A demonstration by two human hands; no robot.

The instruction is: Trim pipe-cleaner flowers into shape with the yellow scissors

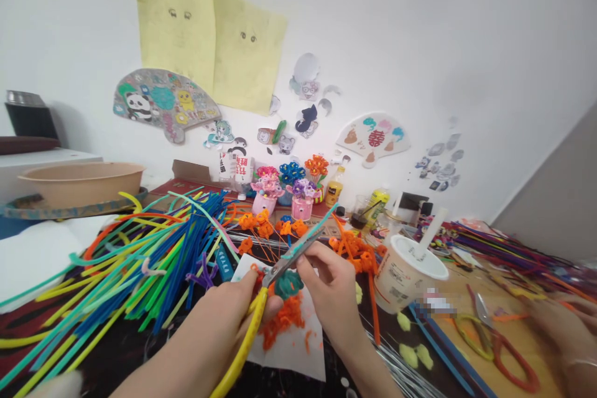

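My left hand [231,308] is closed round the yellow handles of a pair of scissors [252,329], whose grey blades point up and to the right. The blades meet a teal pipe cleaner [319,224] that my right hand [329,286] pinches between thumb and fingers. Just below the blades a curled teal piece [288,284] lies over orange fuzzy trimmings [285,320]. These rest on a white sheet of paper [303,354] on the dark table.
A big heap of coloured pipe cleaners [153,249] fills the left. A paper cup with a straw [403,270] stands right of my hands. Another person's hand [566,317] and orange-handled scissors [487,333] are far right. Small flower pots [270,196] line the wall.
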